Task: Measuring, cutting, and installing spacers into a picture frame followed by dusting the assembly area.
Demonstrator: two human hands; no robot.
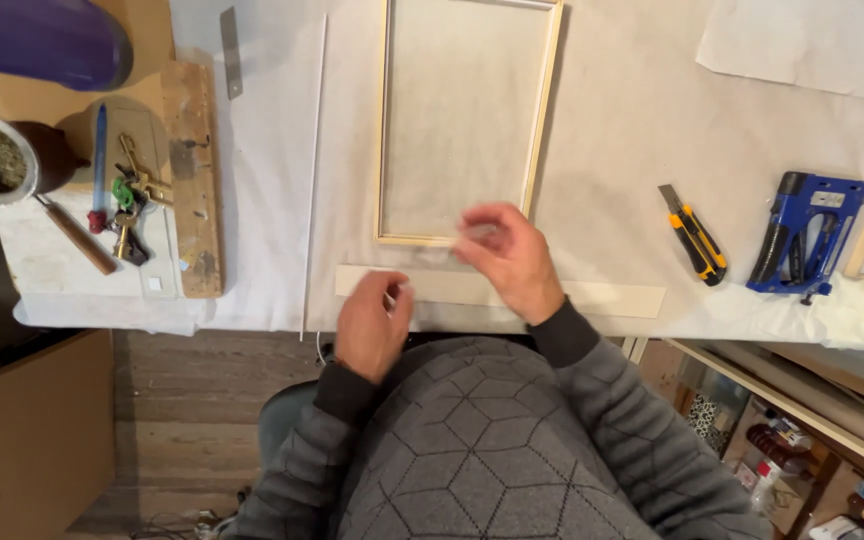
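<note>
Pale flat wooden strip [612, 297] beneath both hands

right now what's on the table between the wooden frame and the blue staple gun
In the head view, a yellow and black utility knife lies on the white sheet between the wooden frame and the blue staple gun; the rest is bare.

We saw a pale wooden frame [388, 130] lying flat on the white-covered table, upright in view, its long sides running away from us and its near short edge facing the table's front. Just beside that edge lay a thin, pale flat strip [602, 298], set crosswise along the table's front edge.
</note>
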